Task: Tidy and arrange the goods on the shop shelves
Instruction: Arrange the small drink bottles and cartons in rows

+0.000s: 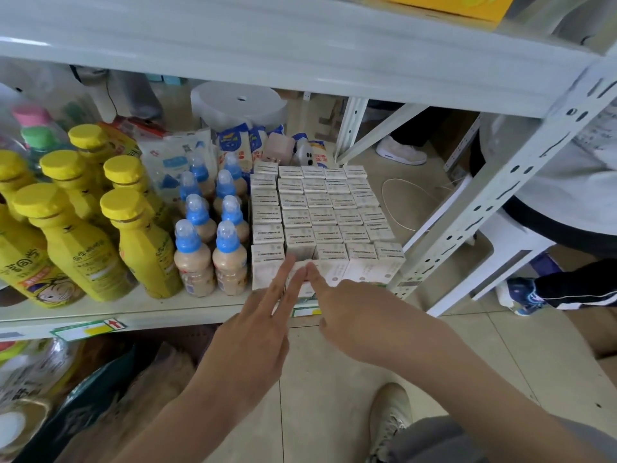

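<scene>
- Tall yellow bottles [76, 242] with yellow caps crowd the left of the shelf board [150, 310]. They stand well apart from the hands.
- Small blue-capped bottles [213, 235] of pale drink stand in two rows, just beside the cartons. They look easy to topple, so a sideways nudge is a risk.
- The left hand [253, 332] is open, its fingers straight. Two fingertips touch the front carton and grip nothing.
- The front carton [303, 287] sits at the shelf's front edge, second from the left in its row. It seems out of line with its neighbours.
- It is probably light and stiff, with thin walls that dent. Flat pressure on its face, or a pinch across its sides, should suit it.
- The right hand [354, 312] points a straight forefinger onto the same carton. Its other fingers are hidden, and it holds nothing.
- The block of white cartons [320, 212] is packed tight behind, leaving no finger room between them.
- A perforated shelf upright [494, 195] rises close on the right.
</scene>
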Demonstrator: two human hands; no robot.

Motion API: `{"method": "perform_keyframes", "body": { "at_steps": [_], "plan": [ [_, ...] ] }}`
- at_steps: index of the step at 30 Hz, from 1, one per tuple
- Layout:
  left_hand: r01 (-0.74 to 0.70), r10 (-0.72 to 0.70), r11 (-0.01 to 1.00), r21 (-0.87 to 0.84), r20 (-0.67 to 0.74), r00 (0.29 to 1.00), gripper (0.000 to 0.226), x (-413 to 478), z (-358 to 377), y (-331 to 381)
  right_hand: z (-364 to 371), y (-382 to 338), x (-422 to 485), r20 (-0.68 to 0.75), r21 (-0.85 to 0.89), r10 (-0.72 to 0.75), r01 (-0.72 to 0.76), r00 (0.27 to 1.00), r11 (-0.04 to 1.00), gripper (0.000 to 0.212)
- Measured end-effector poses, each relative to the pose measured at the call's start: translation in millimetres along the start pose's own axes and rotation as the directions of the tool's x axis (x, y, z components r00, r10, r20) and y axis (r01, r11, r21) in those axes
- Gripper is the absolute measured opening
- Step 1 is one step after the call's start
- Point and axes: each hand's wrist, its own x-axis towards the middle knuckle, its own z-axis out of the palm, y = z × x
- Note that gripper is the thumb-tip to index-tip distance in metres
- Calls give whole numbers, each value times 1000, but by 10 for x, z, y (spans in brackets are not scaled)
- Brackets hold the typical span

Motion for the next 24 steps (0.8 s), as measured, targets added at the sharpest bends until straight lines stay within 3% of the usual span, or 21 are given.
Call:
{"method": "perform_keyframes", "body": {
  "at_steps": [10,24],
  "plan": [
    [17,-17,1000,14,19,1000,99,18,-9,4,-8,189,167,-44,104,103,-98,994,990,85],
    [13,-13,1000,15,32,999,99,-4,6,0,-58,207,8,88,28,82,-85,993,996,81]
  ]
}}
